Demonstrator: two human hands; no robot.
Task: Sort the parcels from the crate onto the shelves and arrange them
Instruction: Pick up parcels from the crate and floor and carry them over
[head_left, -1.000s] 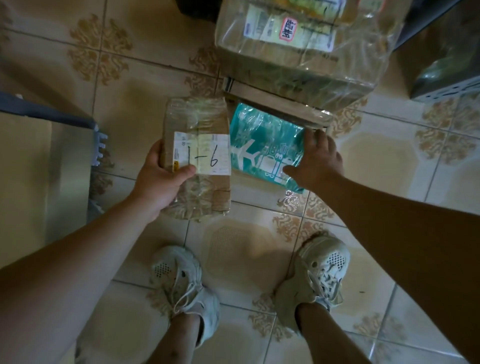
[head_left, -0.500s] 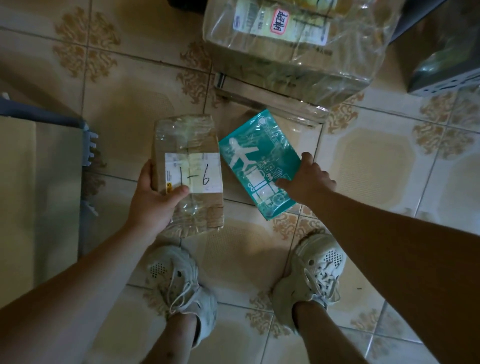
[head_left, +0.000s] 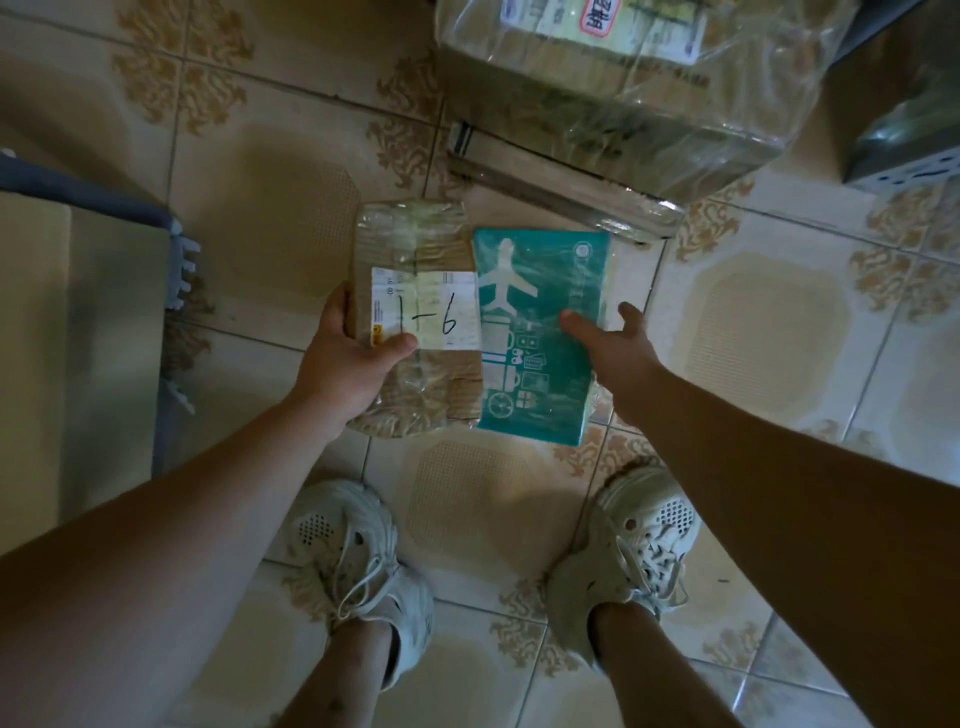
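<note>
At the far left, a blue frame (head_left: 156, 218) borders the view. You cannot tell from here whether it belongs to the crate or to a shelf.

Your left hand (head_left: 343, 364) grips the brown parcel (head_left: 415, 249) at its near left corner. The thumb lies on top, over the corner of the white label (head_left: 441, 317) marked "1-6". The fingers (head_left: 335, 312) wrap the left edge and pass out of sight beneath. The parcel is held flat and label up above the tiled floor (head_left: 260, 208), probably so that the marking stays readable for sorting.

Directly to its right, edge against edge as far as the view shows, is the teal parcel (head_left: 540, 291), a thin flat packet printed with an aeroplane. It is also held level and face up, so the two can be compared side by side.

Your right hand (head_left: 618, 353) holds the teal parcel at its near right edge. The thumb rests on the printed face. One finger shows beyond the right edge, spread well away from the thumb, and the rest are hidden underneath. Treat this as a loose pinch: a thin, film-covered packet may slide.

Beyond both parcels, a large film-wrapped carton (head_left: 623, 104) stands on the floor. No shelf is clearly in view, and neither parcel is placed yet.
</note>
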